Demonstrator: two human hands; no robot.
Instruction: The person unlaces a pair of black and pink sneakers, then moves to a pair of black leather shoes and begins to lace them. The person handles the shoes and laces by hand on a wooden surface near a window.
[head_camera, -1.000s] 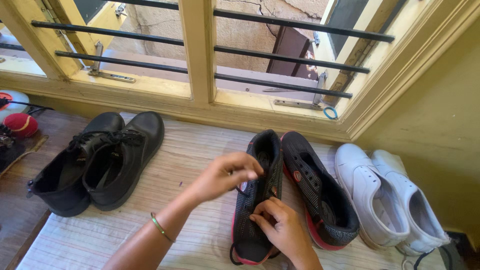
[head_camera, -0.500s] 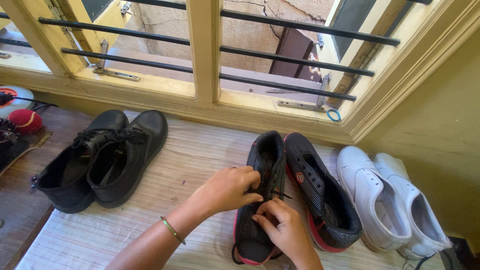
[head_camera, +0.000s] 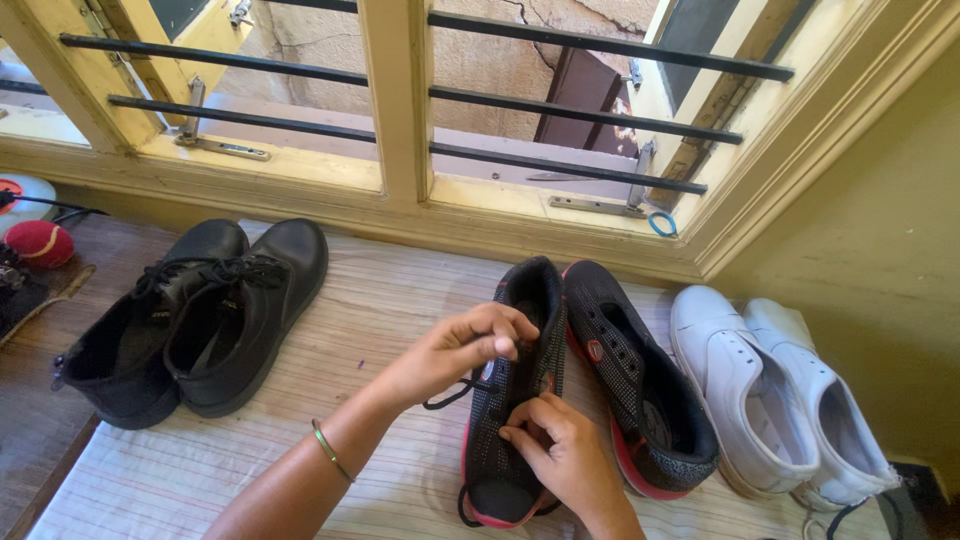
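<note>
A black knit sneaker with a red sole (head_camera: 512, 400) lies on a striped cloth (head_camera: 340, 320), toe toward the window. My left hand (head_camera: 455, 350) pinches a black shoelace (head_camera: 447, 397) at the shoe's left side; a loop of lace hangs below my fingers. My right hand (head_camera: 560, 455) rests on the shoe's lacing area near the heel end, fingers pressed on the eyelets. Its matching sneaker (head_camera: 640, 385) lies just to the right, unlaced.
A pair of black leather lace-up shoes (head_camera: 190, 315) sits at the left. A pair of white sneakers (head_camera: 775, 400) lies at the right by the yellow wall. A barred window with a yellow frame (head_camera: 400, 190) runs along the back. A red ball (head_camera: 38, 243) lies far left.
My left hand has lifted up and away from the shoe, drawing the black lace out to the left. My right hand has stayed on the shoe.
</note>
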